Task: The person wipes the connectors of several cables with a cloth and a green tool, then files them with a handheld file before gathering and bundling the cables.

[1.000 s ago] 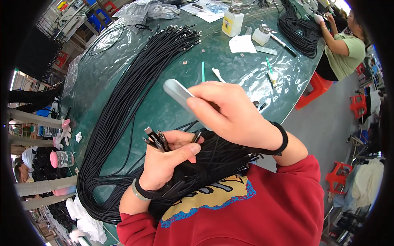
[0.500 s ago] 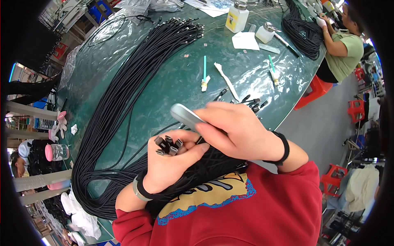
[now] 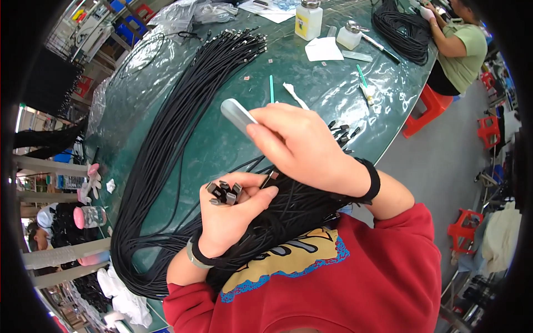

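My left hand (image 3: pixel 230 216) is closed around several black cables, their metal-tipped plugs (image 3: pixel 225 193) sticking up out of the fist. One more plug (image 3: pixel 270 178) shows apart from that cluster, between the thumb and forefinger. Above and to the right, my right hand (image 3: pixel 302 141) grips a flat grey strip with a rounded end (image 3: pixel 237 115), which points up and left, clear of the plugs. Loose cables (image 3: pixel 288 213) run under both hands and across my lap. Other cable ends (image 3: pixel 345 132) lie on the table just beyond my right wrist.
A long cable bundle (image 3: pixel 161 133) curves along the left of the green table (image 3: pixel 222 139). At the back stand two bottles (image 3: pixel 308 22) (image 3: pixel 349 36), beside white paper (image 3: pixel 323 49) and a pen (image 3: pixel 381 49). A co-worker (image 3: pixel 461 41) sits at far right by coiled cable (image 3: pixel 400 33).
My right hand has lifted away from my left hand with the grey strip, moving up and slightly left. The separate plug at the left thumb now shows. My left hand keeps its hold.
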Motion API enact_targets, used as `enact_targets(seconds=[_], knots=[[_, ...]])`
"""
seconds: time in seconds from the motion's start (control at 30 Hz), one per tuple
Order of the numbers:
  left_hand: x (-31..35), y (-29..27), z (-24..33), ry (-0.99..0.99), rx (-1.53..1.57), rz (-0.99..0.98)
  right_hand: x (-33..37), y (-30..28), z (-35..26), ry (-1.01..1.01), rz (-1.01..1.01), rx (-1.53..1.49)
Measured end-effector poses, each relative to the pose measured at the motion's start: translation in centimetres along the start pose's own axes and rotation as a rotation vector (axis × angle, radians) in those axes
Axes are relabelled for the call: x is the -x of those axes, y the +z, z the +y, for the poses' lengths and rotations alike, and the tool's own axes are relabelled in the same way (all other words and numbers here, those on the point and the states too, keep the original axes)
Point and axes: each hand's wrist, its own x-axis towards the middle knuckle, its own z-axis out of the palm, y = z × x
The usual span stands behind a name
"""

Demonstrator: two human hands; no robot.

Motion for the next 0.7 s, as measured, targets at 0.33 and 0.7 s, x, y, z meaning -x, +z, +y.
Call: enact_targets(seconds=[0.33, 0.7], knots=[[0.7, 1.0, -0.2, 0.525, -0.511, 0.045, 0.9, -1.6, 0.0, 0.18, -0.15, 0.182], [0.1, 2.1, 0.1, 0.404, -0.411, -0.052, 1.9, -3.1, 0.4, 0.207, -0.003, 0.184]])
